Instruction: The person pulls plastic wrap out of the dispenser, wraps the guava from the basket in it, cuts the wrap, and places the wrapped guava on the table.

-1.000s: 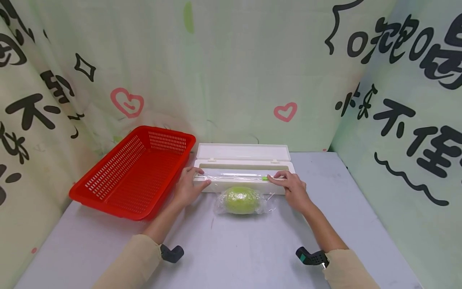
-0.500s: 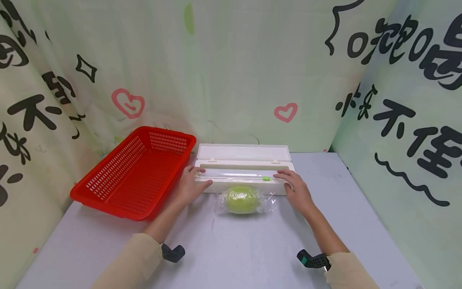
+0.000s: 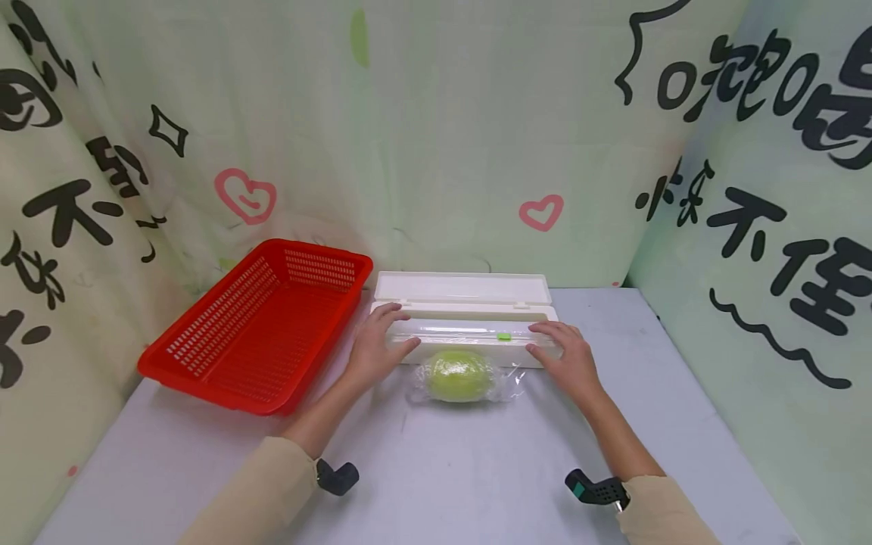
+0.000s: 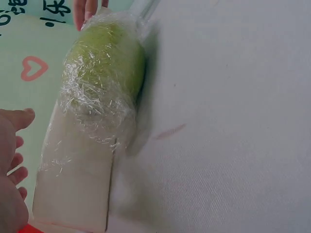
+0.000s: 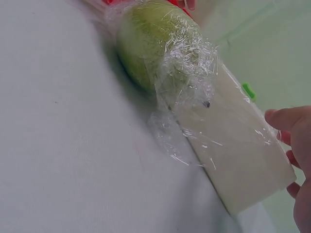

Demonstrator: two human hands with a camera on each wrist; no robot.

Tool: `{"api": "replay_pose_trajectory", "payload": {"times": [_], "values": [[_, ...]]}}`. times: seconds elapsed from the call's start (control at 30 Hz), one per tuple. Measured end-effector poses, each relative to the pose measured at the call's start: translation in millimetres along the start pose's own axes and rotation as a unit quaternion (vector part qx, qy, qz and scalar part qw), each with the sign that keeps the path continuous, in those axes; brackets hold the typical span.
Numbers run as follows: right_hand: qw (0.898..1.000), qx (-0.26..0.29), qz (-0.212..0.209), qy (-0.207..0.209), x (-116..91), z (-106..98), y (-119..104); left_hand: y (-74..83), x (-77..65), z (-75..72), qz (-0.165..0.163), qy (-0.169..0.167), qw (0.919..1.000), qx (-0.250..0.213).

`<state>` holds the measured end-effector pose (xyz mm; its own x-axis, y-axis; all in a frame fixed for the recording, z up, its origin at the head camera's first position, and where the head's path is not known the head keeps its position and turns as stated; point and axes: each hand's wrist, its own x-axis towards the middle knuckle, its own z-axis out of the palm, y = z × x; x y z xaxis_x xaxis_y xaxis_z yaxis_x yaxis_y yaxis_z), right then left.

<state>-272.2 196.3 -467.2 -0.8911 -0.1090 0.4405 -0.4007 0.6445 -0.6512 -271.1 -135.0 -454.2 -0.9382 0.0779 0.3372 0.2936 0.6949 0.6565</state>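
Note:
A white cling film box (image 3: 470,356) stands at the back middle of the table, its lid (image 3: 463,288) tipped back, with a clear film roll (image 3: 450,327) inside. A small green slide cutter (image 3: 503,337) sits on its front rail. Right before the box lies a green oval fruit (image 3: 459,376) wrapped in crinkled cling film, loose film sticking out at both sides. My left hand (image 3: 376,352) is over the box's left end, fingers spread and loosely bent. My right hand (image 3: 568,359) hovers likewise at the right end, thumb apart from the fingers. Neither hand holds anything.
A red plastic basket (image 3: 255,333) with slotted sides stands on the left of the table (image 3: 443,469), close to my left forearm. Pale green curtains (image 3: 436,136) with black lettering and pink hearts hang behind and on both sides.
My right fingers have let go of the green slide cutter and drawn off to the right. My left hand has lifted off the box's left end and shifted slightly right.

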Motion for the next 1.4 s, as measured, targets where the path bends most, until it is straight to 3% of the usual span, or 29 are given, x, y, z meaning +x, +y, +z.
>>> {"api": "replay_pose_trajectory", "payload": {"times": [0.13,0.53,0.97,1.4], "values": [[1.0,-0.008,0.012,0.0,0.4,-1.3,1.8,5.9,2.2,5.7,0.044,-0.024,0.9982,-0.033],[0.999,-0.015,0.024,-0.021,4.2,1.2,5.1,22.7,13.6,21.8,0.083,-0.073,0.9918,-0.065],[0.999,-0.031,0.014,-0.017,3.8,2.7,6.1,48.4,25.2,41.2,0.098,-0.121,0.9855,-0.069],[1.0,-0.027,0.012,-0.008,1.5,5.6,7.3,62.8,33.4,55.9,0.078,-0.147,0.9821,-0.088]]}}
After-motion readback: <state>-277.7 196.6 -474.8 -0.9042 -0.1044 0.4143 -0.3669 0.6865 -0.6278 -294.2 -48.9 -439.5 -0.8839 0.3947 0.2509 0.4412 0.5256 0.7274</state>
